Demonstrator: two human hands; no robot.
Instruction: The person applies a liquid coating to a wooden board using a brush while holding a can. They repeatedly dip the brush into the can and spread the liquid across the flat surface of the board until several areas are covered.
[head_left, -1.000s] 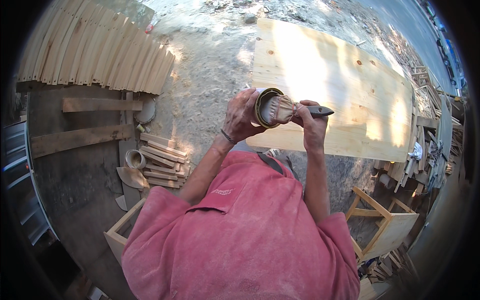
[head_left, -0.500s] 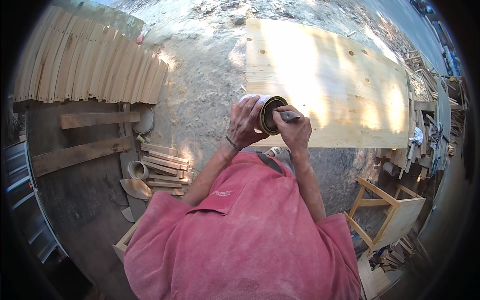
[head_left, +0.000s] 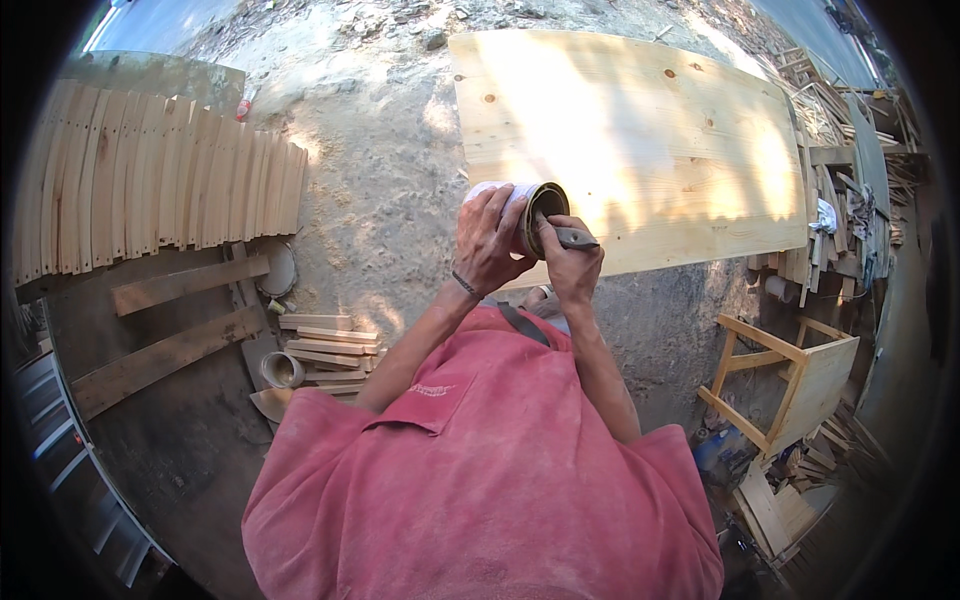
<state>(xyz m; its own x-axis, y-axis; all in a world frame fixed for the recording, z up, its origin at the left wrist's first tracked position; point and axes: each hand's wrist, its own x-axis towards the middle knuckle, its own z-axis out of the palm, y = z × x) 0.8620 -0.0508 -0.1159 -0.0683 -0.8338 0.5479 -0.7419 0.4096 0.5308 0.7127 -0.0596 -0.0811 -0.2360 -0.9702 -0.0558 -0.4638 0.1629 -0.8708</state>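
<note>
A tin can [head_left: 547, 203] with a pale outside and a dark, stained inside is held tilted, its mouth facing right and toward me. My left hand [head_left: 487, 238] is wrapped round its side from the left. In my right hand [head_left: 573, 268] is a paintbrush [head_left: 577, 239], gripped at the mouth of the can. Its flat grey handle, with a hole near the end, sticks out to the right; the bristle end is hidden by my fingers and the can. Beyond both hands lies a large pale wooden board [head_left: 640, 235] with knots and bright sun patches.
Many wooden slats [head_left: 165, 175] lie in a row at the far left. Nearer are a short stack of wood strips [head_left: 330, 345] and a small pail [head_left: 283, 370]. A wooden stool-like frame [head_left: 785, 385] stands at the right, below a scrap wood pile [head_left: 825, 200].
The view has turned slightly, so the board sits further left and tilts. The can's mouth has swung more to the right. The brush is still in my right hand at the can's mouth.
</note>
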